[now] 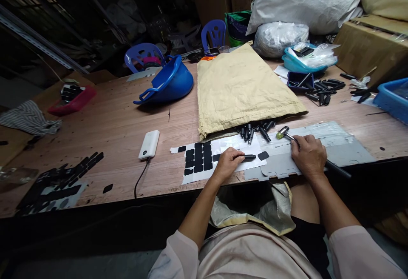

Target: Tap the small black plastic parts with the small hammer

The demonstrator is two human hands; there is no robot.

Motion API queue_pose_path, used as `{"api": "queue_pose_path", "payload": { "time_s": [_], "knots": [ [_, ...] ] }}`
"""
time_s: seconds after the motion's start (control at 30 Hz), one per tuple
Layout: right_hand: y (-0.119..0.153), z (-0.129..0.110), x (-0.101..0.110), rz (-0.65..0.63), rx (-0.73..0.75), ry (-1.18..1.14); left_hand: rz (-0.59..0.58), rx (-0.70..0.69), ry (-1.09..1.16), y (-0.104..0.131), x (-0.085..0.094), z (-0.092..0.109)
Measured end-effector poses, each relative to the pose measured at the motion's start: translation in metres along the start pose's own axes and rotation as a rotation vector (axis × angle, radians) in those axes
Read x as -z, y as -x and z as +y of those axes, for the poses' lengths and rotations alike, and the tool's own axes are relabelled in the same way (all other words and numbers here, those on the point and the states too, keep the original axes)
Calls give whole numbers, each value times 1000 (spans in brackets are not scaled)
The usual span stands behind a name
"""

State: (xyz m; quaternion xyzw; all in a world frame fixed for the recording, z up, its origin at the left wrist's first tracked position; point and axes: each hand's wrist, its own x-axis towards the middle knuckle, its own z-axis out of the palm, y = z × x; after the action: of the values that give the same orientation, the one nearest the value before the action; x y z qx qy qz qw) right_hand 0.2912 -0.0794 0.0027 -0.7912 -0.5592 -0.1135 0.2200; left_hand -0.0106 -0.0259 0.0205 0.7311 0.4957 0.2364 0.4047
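My left hand [227, 163] lies on a white sheet [207, 160] of black rectangular stickers and holds a slim black stick-like part [247, 157], its tip next to a loose black sticker [263, 155]. My right hand [308, 155] grips a small hammer [282, 132] with a yellow-and-metal head; its black handle runs back under the palm. The hammer head rests on a grey board [331, 147]. A pile of black parts [255, 131] spills from under a tan sack [239, 87] just beyond both hands.
A white power bank [149, 144] with a cable lies to the left. A blue bowl [167, 84], red tray [72, 102], blue baskets [392, 98], more black parts [325, 88] and cardboard boxes [369, 45] ring the wooden table [114, 126]. Used sticker sheets [57, 185] lie at the front left.
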Motion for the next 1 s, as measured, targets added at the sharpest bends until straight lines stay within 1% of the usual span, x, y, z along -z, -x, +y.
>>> {"api": "queue_pose_path", "payload": {
  "time_s": [0.2, 0.3, 0.37, 0.43, 0.53, 0.6, 0.7, 0.8, 0.87, 0.93, 1.0],
  "knots": [
    [-4, 2, 2, -32, -16, -57, -13, -11, 13, 3, -4, 1],
    [3, -3, 9, -37, -36, -136, -20, -19, 8, 5, -7, 1],
    [13, -12, 15, -17, -44, -236, -16, -38, 1, 5, -9, -1],
    [26, -26, 23, -20, -19, -388, -12, -62, -13, 5, -10, -3],
    [44, -52, 35, -91, 58, -618, -14, -94, -47, 5, -12, -5],
    [53, -67, 41, -144, 96, -695, -16, -110, -79, 6, -13, -5],
    [64, -78, 42, -199, 132, -666, -17, -142, -169, 10, -15, -2],
    [68, -78, 38, -240, 160, -567, 12, -209, -332, 15, -17, 3],
    [67, -77, 41, -260, 175, -535, 40, -251, -427, 17, -19, 5],
    [63, -78, 48, -250, 182, -540, 55, -275, -473, 18, -21, 4],
    [61, -81, 57, -190, 183, -564, 52, -291, -476, 18, -22, 2]
  ]
}}
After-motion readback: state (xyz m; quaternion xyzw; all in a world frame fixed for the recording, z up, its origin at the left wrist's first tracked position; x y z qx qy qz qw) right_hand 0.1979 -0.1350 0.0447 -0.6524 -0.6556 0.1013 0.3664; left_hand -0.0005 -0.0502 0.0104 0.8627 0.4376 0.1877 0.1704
